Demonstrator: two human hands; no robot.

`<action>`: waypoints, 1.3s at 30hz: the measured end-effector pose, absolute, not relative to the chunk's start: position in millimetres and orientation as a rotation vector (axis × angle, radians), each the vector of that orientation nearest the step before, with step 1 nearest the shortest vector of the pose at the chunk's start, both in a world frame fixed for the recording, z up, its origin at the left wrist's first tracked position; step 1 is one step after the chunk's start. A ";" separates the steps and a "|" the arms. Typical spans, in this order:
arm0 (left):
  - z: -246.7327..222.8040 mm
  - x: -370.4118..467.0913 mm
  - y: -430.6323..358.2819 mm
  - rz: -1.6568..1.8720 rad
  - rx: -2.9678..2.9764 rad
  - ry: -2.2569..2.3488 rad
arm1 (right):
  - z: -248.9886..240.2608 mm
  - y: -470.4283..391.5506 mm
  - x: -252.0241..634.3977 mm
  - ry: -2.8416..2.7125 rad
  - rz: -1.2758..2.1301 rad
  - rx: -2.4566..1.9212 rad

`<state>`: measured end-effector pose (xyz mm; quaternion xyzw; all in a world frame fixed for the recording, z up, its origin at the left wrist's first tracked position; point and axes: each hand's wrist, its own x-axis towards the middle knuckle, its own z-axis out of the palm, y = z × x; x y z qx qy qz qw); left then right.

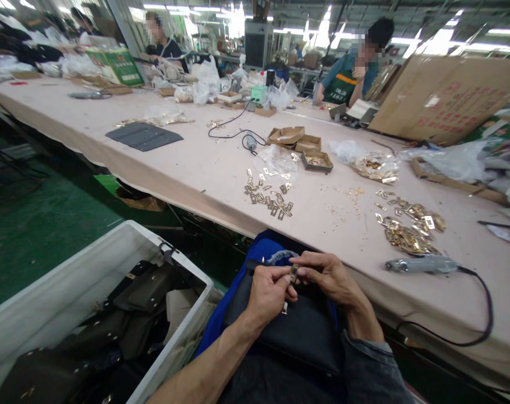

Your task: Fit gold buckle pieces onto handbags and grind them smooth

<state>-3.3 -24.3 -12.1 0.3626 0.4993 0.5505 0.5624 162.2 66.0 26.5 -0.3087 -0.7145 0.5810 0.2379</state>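
A small gold metal plate (294, 273) with a rectangular opening is pinched between my two hands, above my lap. My left hand (271, 292) grips it from the left with thumb and forefinger. From the right, my right hand (328, 275) closes its thumb and fingers on the same plate. Under them lies a dark bag (297, 342), with a wrapped handle (282, 256) at its far edge and a shiny metal fitting (284, 307) on its front. Blue cloth (225, 314) shows beneath the bag.
Gold plates (275, 203) lie scattered on the table, and a bigger pile (412, 230) sits to the right. An electric screwdriver (423, 265) with a cord rests near the table edge. At left stands a white bin (128, 230) of dark bags. A co-worker (351, 73) sits across.
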 end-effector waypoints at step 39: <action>-12.6 1.2 -24.5 1.358 0.736 1.226 | 31.2 56.0 156.1 -2.272 1.142 -0.867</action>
